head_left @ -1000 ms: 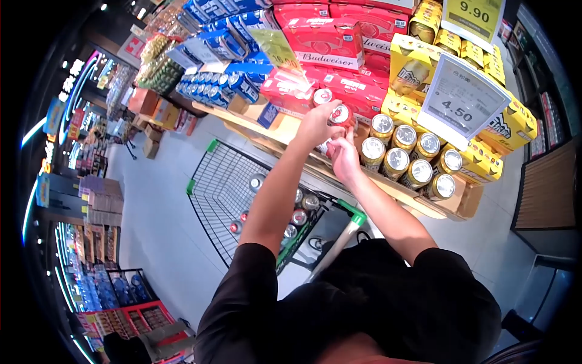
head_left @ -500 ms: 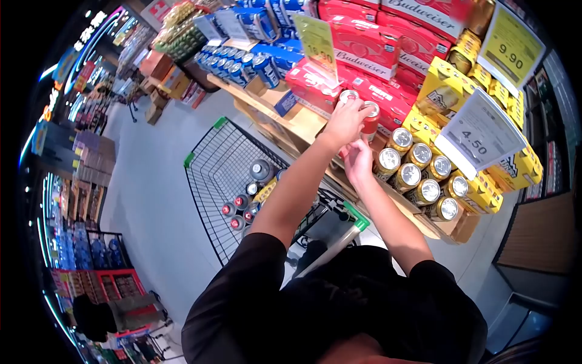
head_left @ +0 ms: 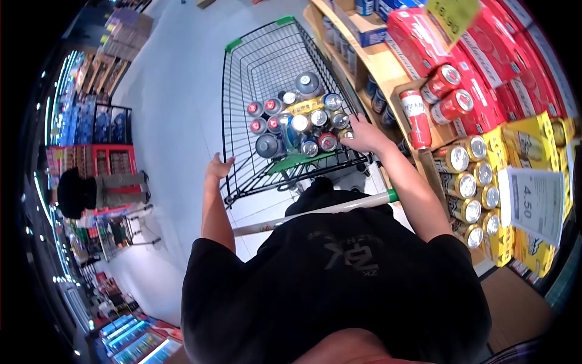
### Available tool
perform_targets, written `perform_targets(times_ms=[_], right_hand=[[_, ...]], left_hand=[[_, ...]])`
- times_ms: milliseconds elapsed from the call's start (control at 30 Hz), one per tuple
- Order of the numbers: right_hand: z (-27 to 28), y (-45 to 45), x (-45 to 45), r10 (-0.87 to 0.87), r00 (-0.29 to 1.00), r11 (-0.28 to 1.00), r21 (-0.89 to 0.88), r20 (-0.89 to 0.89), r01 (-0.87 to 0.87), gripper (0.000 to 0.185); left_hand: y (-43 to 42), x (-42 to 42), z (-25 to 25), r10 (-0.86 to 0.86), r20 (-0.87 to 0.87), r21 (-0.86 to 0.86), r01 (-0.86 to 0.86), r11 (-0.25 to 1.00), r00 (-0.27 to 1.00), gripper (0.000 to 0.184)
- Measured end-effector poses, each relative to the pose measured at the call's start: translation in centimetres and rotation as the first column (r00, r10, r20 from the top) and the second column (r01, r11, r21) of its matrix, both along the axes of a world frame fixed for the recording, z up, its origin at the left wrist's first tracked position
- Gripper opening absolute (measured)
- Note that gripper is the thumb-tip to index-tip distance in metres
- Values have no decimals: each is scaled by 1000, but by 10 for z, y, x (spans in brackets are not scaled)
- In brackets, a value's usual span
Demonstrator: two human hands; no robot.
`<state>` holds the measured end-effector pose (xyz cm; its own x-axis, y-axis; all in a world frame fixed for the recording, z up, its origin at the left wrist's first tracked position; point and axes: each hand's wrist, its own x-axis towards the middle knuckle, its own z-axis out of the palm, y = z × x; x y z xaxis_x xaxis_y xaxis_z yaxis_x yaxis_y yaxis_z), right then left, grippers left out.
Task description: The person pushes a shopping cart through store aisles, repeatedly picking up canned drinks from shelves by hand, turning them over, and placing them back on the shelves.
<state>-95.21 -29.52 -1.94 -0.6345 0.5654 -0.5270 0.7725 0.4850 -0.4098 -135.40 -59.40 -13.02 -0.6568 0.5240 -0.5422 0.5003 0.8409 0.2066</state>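
The shopping cart (head_left: 254,45) holds several cans and bottles, among them a red-topped can (head_left: 327,142) and a large dark bottle (head_left: 308,84). Over the cart's right side is my right hand (head_left: 365,134), its fingers apart beside a gold-topped can (head_left: 345,134); any contact with it is unclear. My left hand (head_left: 219,167) is at the cart's left rim, fingers spread and holding nothing. To the right, a red and white can (head_left: 416,119) and two red cans (head_left: 445,77) (head_left: 456,105) occupy a wooden shelf compartment (head_left: 400,91).
Gold cans (head_left: 465,184) and yellow cartons (head_left: 526,142) fill the right display, with a price sign (head_left: 533,203) in front. The cart handle (head_left: 315,212) crosses near my body. A person (head_left: 100,191) stands at far left beside another cart (head_left: 124,233).
Both hands have left the red cans at the shelf and separated, the left to the cart's left rim, the right over its right side. The view has turned, bringing the cart to the middle.
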Motion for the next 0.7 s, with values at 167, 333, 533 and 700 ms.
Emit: perform_targets(times_ms=[167,333,533,700], right_hand=[[0,13,-39,96,961,995,-33,258,-91,96],[-5,24,-57,125,977,991,18,172,-130,105],[-16,53,-94,124,990,981,143,60,-131,108],[1,34,-159,-23,972,963,265,234,-42,95]], left_hand=[[6,15,-30,94,-47,99,-89,991,994,110],[48,9,4,32,-258,116,-2,993,966,103],[188,-31,-52,-269,-178,419,321,850,946,111],[311,-60,-134,-531,50,258,502,825,846,99]])
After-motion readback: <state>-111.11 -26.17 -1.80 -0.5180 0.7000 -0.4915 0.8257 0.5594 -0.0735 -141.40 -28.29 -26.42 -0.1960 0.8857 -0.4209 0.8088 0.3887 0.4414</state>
